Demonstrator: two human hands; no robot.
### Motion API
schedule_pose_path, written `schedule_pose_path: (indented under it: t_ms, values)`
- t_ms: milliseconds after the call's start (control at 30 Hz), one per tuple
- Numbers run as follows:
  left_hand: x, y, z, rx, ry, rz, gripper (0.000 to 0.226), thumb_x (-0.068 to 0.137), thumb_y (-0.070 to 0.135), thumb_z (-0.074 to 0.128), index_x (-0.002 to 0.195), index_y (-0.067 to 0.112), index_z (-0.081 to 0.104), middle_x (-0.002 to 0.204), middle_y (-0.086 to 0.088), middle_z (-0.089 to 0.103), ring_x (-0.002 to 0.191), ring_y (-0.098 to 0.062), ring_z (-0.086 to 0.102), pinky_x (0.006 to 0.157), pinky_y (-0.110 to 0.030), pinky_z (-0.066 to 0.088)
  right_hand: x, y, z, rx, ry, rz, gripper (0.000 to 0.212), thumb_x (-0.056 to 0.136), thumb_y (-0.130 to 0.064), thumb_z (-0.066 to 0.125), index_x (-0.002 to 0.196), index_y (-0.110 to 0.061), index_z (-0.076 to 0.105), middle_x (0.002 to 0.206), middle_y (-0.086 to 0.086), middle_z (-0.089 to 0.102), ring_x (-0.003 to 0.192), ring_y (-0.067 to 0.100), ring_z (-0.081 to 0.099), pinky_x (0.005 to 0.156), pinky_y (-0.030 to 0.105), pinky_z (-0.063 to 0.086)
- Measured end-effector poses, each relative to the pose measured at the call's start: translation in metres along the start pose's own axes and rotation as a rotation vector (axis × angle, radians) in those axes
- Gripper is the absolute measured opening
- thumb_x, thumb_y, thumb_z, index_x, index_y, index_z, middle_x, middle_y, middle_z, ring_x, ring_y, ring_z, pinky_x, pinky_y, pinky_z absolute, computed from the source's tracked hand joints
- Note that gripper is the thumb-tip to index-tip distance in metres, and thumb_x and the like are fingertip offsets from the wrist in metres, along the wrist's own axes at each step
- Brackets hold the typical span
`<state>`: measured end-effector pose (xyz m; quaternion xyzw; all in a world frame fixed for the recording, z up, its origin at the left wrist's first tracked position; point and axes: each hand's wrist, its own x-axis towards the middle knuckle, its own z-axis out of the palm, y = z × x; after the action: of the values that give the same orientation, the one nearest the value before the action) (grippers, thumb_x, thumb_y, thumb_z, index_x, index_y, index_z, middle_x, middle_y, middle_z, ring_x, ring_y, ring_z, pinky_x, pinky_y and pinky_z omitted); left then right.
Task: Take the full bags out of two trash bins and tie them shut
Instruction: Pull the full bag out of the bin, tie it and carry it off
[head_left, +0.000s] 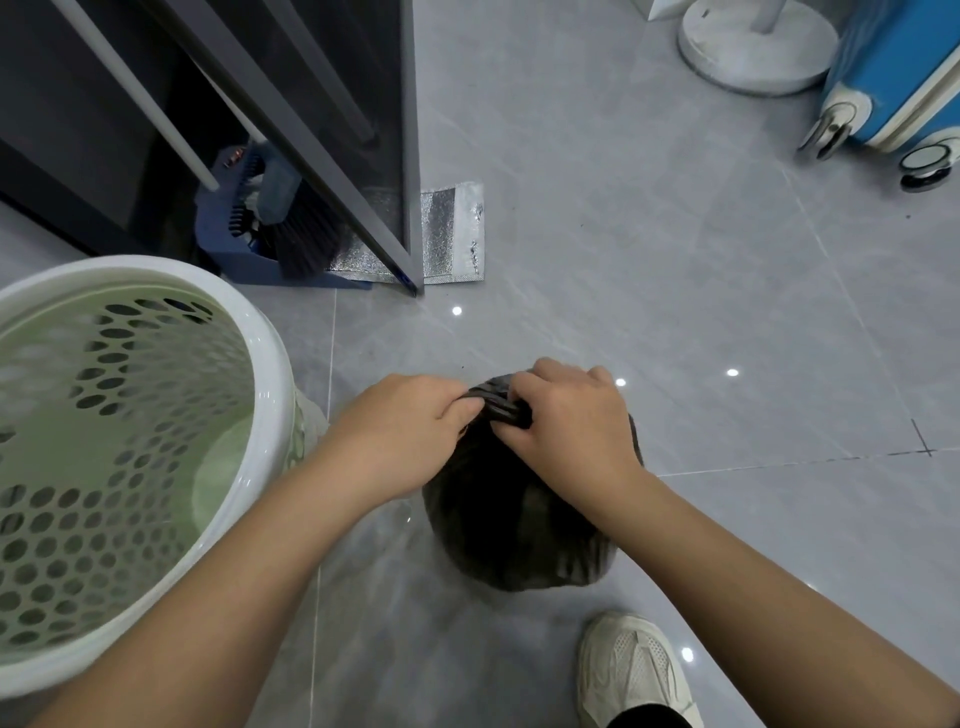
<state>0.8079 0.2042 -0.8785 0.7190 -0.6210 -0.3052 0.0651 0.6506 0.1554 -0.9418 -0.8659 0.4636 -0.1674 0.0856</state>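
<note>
The left hand (400, 431) and right hand (566, 426), fingers curled, are gripping the black bag (519, 540) by its twisted neck, which is needing an even, tight pull

A black trash bag (514, 525) is seen standing on the grey tiled floor (727, 312), its gathered neck gripped from either side by the left hand (410, 431) and the right hand (571, 415). A white perforated bin (156, 415) is placed just left of it. A pale sneaker (634, 670) is planted near the bag.
</note>
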Motion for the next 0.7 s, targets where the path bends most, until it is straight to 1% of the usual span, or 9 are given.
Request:
schedule_pose_path:
  t_ms: [100,200,233,367,500,533,600,633,700]
  values:
    - [-0.001,-0.004,0.002,-0.050,-0.001,-0.017,0.036,0.097,0.027,0.042,0.063,0.019,0.048,0.068,-0.001,0.058,0.070,-0.022,0.054,0.070,-0.035,0.043,-0.001,0.003,0.002,0.062,0.004,-0.083,0.027,0.076,-0.043,0.051,0.068,-0.019,0.060,0.081,-0.004,0.056,0.077,0.021,0.051,0.074,0.039,0.038]
    - [-0.002,-0.005,0.000,-0.081,0.038,-0.029,0.035,0.097,0.025,0.044,0.062,0.023,0.049,0.064,0.006,0.056,0.059,-0.005,0.047,0.057,-0.018,0.035,-0.001,0.005,-0.001,0.305,-0.163,-0.066,0.020,0.077,-0.038,0.056,0.070,-0.021,0.048,0.069,-0.010,0.049,0.069,0.016,0.047,0.066,0.031,0.033]
    - [-0.002,-0.004,-0.001,-0.068,0.052,-0.021,0.036,0.097,0.025,0.044,0.061,0.024,0.048,0.062,0.008,0.053,0.060,-0.005,0.047,0.056,-0.017,0.033,-0.003,0.005,-0.002,0.346,-0.224,-0.039,0.020,0.079,-0.037,0.058,0.073,-0.022,0.046,0.064,-0.012,0.045,0.064,0.013,0.046,0.062,0.029,0.032]
    - [-0.002,-0.005,0.003,-0.023,0.048,-0.035,0.038,0.095,0.033,0.042,0.063,0.016,0.054,0.067,0.001,0.060,0.072,-0.020,0.055,0.069,-0.036,0.045,-0.009,0.003,0.001,0.232,-0.285,-0.059,0.016,0.085,-0.039,0.057,0.092,-0.025,0.050,0.066,-0.013,0.051,0.059,0.010,0.049,0.052,0.028,0.039]
    - [-0.002,-0.011,0.017,0.070,0.000,-0.099,0.043,0.095,0.044,0.035,0.063,0.019,0.048,0.071,-0.001,0.060,0.074,-0.023,0.056,0.064,-0.036,0.043,-0.017,0.000,0.018,0.241,-0.387,-0.102,0.019,0.091,-0.038,0.051,0.088,-0.020,0.056,0.078,-0.007,0.062,0.071,0.016,0.058,0.060,0.038,0.048]
    - [-0.002,-0.014,0.021,0.109,0.010,-0.130,0.035,0.096,0.040,0.035,0.069,0.022,0.050,0.078,-0.001,0.062,0.079,-0.024,0.057,0.064,-0.035,0.042,-0.020,-0.001,0.022,0.257,-0.419,-0.091,0.018,0.091,-0.036,0.052,0.086,-0.018,0.055,0.079,-0.004,0.062,0.074,0.019,0.059,0.062,0.041,0.048]
    - [-0.006,-0.017,0.026,0.176,0.072,-0.161,0.018,0.096,0.026,0.036,0.098,0.026,0.055,0.102,-0.001,0.064,0.091,-0.024,0.057,0.071,-0.034,0.043,-0.024,-0.002,0.027,0.276,-0.449,-0.072,0.015,0.091,-0.030,0.053,0.084,-0.016,0.054,0.080,-0.001,0.062,0.077,0.022,0.059,0.065,0.043,0.048]
    - [-0.007,-0.016,0.029,0.200,0.114,-0.117,0.024,0.095,0.020,0.037,0.113,0.024,0.052,0.112,-0.001,0.061,0.100,-0.023,0.056,0.080,-0.035,0.044,-0.025,-0.003,0.028,0.280,-0.449,-0.075,0.014,0.091,-0.028,0.054,0.084,-0.015,0.054,0.081,0.000,0.062,0.078,0.023,0.059,0.066,0.044,0.049]
    - [-0.008,-0.013,0.035,0.180,0.198,0.052,0.036,0.091,0.020,0.041,0.127,0.019,0.047,0.121,-0.001,0.058,0.112,-0.021,0.051,0.097,-0.033,0.037,-0.025,-0.004,0.028,0.286,-0.453,-0.072,0.012,0.089,-0.025,0.054,0.084,-0.014,0.054,0.083,0.003,0.063,0.080,0.026,0.060,0.067,0.044,0.049]
